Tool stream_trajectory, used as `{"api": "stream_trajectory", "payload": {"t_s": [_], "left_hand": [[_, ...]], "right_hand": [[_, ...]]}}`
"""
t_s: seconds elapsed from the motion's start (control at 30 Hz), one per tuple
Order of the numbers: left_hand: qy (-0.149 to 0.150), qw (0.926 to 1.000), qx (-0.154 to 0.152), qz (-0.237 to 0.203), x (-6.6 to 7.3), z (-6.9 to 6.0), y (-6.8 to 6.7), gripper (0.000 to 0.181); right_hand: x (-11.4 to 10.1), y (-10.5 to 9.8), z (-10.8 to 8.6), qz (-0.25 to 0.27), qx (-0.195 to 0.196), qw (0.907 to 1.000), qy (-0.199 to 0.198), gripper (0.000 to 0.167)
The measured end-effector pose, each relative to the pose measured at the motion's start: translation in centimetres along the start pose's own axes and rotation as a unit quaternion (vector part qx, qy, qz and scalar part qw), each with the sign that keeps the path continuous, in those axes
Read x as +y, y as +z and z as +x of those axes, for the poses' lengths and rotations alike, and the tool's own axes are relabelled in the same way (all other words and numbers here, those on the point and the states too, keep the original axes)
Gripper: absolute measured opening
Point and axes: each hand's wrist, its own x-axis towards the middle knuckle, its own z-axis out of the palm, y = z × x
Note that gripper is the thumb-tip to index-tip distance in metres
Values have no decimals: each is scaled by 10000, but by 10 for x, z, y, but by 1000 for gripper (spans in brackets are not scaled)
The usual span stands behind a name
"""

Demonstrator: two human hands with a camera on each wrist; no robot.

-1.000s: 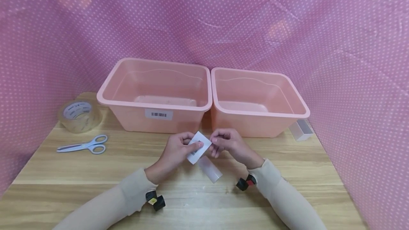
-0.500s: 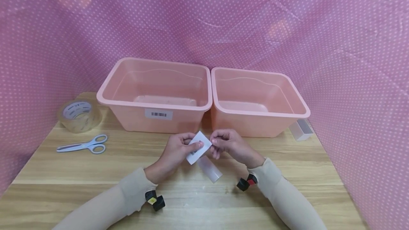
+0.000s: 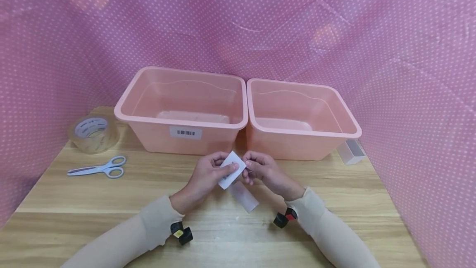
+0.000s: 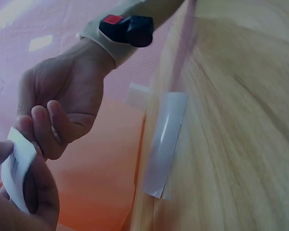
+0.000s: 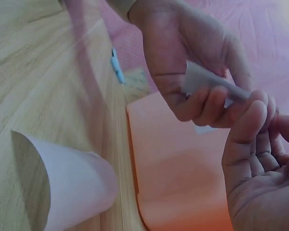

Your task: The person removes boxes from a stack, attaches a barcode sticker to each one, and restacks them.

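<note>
Between thumb and fingers, my left hand point(image 3: 206, 173) holds a small white barcode label point(image 3: 232, 158). My right hand point(image 3: 273, 175) pinches the label's right corner with thumb and forefinger; its other fingers are curled. In the left wrist view, the label point(image 4: 20, 154) bends slightly and part of its print shows beside the thumb. Seen from the right wrist, the label's back point(image 5: 202, 79) lies across the left fingers, and the pinched corner is hidden by fingertips. On the table below both hands lies a curled whitish strip point(image 3: 244, 197).
Two pink plastic bins stand side by side behind the hands; the left bin point(image 3: 156, 137) bears a barcode label point(image 3: 185, 132), the right bin point(image 3: 290, 148) shows none. A clear tape roll point(image 3: 94, 135) and blue scissors point(image 3: 98, 168) lie left. A small white box point(image 3: 350, 152) sits far right.
The right wrist has tilted and dropped slightly, while its fingertips stay at the label's corner. The left hand keeps its hold almost unmoved.
</note>
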Motion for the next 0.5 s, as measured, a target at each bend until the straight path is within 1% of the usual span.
{"api": "stream_trajectory", "payload": {"t_s": [0.07, 0.13, 0.2, 0.27, 0.3, 0.37, 0.5], "left_hand": [[205, 9993, 208, 217, 1, -1, 1, 37], [543, 9963, 460, 485, 1, -3, 2, 41], [931, 9903, 696, 755, 2, -5, 2, 43], [1252, 9845, 827, 912, 3, -8, 2, 41], [1378, 9824, 847, 935, 3, -9, 3, 38], [1510, 9806, 833, 929, 3, -11, 3, 29], [1611, 9815, 650, 803, 3, -14, 4, 15]], "right_hand": [[-1, 2, 0, 41, 70, 10000, -13, 13], [-2, 5, -1, 19, 167, 9999, -26, 13], [-3, 9, -2, -86, 270, 9996, -49, 12], [-4, 13, -3, -231, 383, 9990, -58, 11], [-4, 15, -3, -315, 430, 9985, -94, 11], [-4, 18, -4, -443, 507, 9976, -160, 10], [-4, 21, -3, -612, 632, 9956, -320, 13]]}}
